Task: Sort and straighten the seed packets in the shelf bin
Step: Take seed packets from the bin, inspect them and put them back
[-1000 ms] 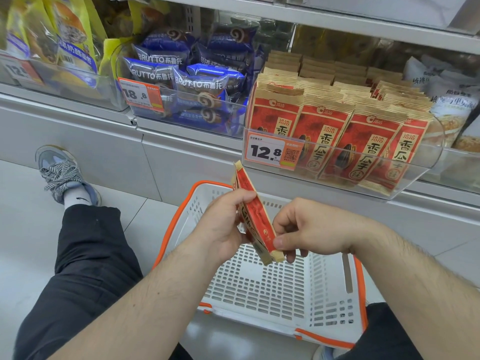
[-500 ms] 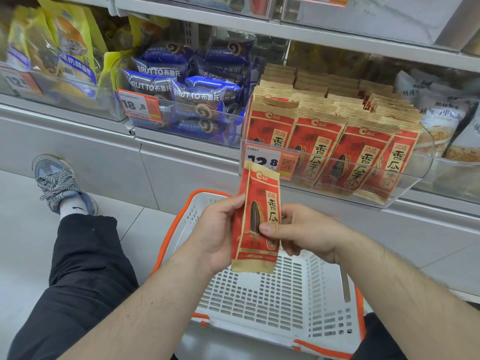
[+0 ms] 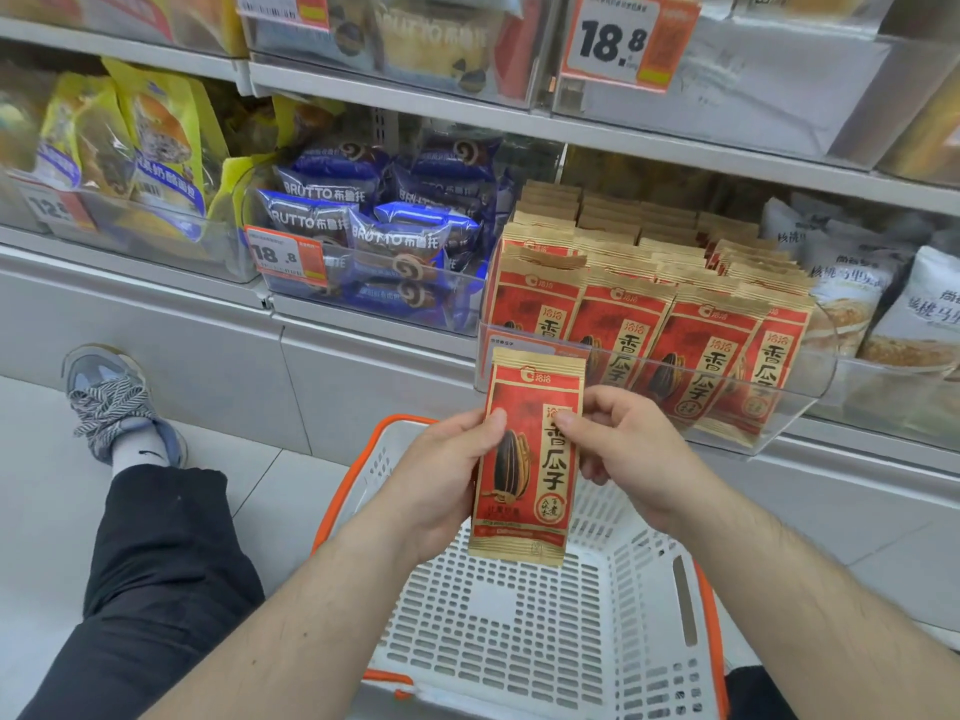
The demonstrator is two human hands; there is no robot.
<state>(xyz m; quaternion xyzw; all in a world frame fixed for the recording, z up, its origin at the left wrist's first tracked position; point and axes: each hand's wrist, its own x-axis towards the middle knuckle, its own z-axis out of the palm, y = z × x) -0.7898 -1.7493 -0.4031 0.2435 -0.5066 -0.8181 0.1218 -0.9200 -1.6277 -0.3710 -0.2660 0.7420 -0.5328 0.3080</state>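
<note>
A red and tan seed packet stands upright, face toward me, in front of the shelf. My left hand grips its left edge with the thumb on the front. My right hand pinches its right edge near the top. Just behind and above it, a clear shelf bin holds several rows of the same seed packets, standing upright; the rightmost ones lean a little.
A white and orange shopping basket lies on the floor below my hands. Blue snack bags fill the bin to the left, yellow bread bags further left, white bags to the right. My bent leg and shoe are at left.
The packet was edge-on a second ago; it has been turned face-forward and raised toward the bin. The view has tilted upward, showing the upper shelf.
</note>
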